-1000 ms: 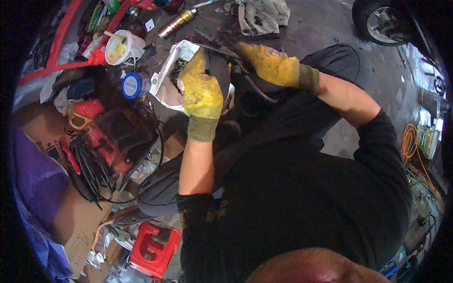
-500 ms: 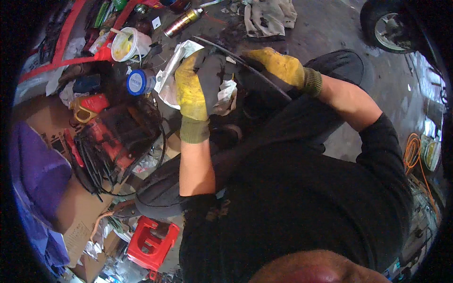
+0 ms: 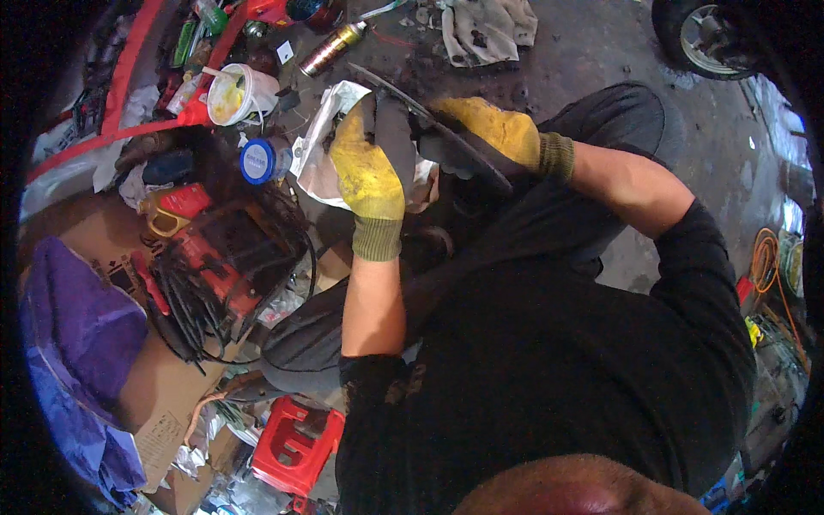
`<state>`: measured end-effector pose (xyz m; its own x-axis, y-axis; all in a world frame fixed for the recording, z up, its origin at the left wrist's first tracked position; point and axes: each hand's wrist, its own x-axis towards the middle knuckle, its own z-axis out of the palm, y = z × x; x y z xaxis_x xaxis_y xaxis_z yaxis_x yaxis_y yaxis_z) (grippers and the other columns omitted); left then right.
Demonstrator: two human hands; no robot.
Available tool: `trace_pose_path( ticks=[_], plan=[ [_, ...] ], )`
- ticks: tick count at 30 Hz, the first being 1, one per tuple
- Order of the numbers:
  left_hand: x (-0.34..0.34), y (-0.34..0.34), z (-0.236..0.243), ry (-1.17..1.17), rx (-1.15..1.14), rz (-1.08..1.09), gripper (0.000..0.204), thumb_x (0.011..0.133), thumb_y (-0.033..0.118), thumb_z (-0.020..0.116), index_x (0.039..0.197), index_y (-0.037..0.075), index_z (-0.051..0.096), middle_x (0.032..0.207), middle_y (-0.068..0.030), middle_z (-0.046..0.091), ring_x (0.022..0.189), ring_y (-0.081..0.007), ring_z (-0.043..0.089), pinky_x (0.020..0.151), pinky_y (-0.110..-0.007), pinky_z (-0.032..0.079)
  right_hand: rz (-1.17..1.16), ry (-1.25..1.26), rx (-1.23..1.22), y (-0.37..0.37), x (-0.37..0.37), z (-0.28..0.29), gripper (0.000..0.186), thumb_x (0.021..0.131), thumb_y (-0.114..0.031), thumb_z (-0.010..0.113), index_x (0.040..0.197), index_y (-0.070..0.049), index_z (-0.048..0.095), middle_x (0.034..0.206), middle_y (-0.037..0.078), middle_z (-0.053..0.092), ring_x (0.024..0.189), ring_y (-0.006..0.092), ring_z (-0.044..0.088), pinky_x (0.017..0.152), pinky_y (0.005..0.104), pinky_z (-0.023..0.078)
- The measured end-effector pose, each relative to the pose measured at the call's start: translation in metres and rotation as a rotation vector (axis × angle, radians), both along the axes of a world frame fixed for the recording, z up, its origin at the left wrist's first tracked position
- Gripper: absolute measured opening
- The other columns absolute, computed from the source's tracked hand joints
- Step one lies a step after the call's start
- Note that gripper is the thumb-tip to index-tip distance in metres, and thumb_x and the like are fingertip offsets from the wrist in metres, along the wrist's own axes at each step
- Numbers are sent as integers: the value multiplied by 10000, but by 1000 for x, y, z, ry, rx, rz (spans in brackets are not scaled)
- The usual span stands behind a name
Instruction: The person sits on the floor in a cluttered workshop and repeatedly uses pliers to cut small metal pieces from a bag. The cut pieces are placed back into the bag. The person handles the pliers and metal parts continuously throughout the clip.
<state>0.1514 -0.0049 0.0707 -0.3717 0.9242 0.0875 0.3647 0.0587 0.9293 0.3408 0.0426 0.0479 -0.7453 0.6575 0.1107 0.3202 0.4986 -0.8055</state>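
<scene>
Between my hands is a thin, dark, round-edged plate (image 3: 468, 146), tilted and seen nearly edge-on. My left hand (image 3: 369, 159), in a yellow and grey work glove, is closed at its left side, fingers against the dark face. My right hand (image 3: 493, 129), gloved alike, grips the plate from the far right side; its fingertips are partly hidden. White crumpled paper (image 3: 319, 159) lies beneath and beside my left hand, and part of it shows on the other side of that hand. Both hands are above my bent legs.
To the left stand a white bucket (image 3: 245, 94), a blue-lidded tub (image 3: 257, 161) and a red machine with black cables (image 3: 210, 266). A spray can (image 3: 333, 49) and a grey cloth (image 3: 489, 33) lie ahead. A wheel (image 3: 708, 39) is at far right, a red plastic frame (image 3: 296, 442) near left.
The plate has turned slightly, showing more of its dark face. My left hand has shifted a little to the right, and the right hand slightly to the left. The whole view has moved somewhat.
</scene>
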Motion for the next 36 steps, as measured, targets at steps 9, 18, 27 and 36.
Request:
trace_pose_path(
  ticks=[9, 18, 27, 36],
  plan=[
    [-46, 11, 51, -456, -417, -260, 155, 916, 48, 642, 1017, -35, 725, 878, -56, 723, 718, -142, 676, 651, -266, 532, 5, -78, -43, -9, -3, -9, 520, 904, -420, 666, 1298, -82, 633, 1266, 185, 655, 1149, 363, 643, 906, 439, 546],
    [-25, -1, 4, 424, -104, -162, 265, 943, 212, 640, 1066, -8, 720, 929, -186, 740, 834, -324, 714, 751, -398, 544, 175, -26, 254, 1, 7, -17, 595, 951, -359, 657, 1465, -98, 511, 1435, 178, 562, 1259, 321, 602, 932, 395, 548],
    [-18, -4, -27, 355, 59, -116, 268, 925, 213, 649, 1044, -21, 706, 961, -227, 726, 892, -380, 718, 792, -427, 556, -10, -38, -88, 3, -14, -7, 476, 975, -330, 538, 1349, -36, 563, 1291, 232, 632, 1206, 393, 615, 991, 445, 503],
    [-3, -4, 0, 254, 1, -94, 339, 981, 246, 647, 1186, -19, 700, 1059, -165, 748, 956, -274, 694, 879, -388, 522, -100, -1, -249, 0, -19, 2, 415, 914, -320, 644, 1210, -29, 668, 1071, 220, 724, 1032, 402, 692, 865, 459, 548]
  ],
)
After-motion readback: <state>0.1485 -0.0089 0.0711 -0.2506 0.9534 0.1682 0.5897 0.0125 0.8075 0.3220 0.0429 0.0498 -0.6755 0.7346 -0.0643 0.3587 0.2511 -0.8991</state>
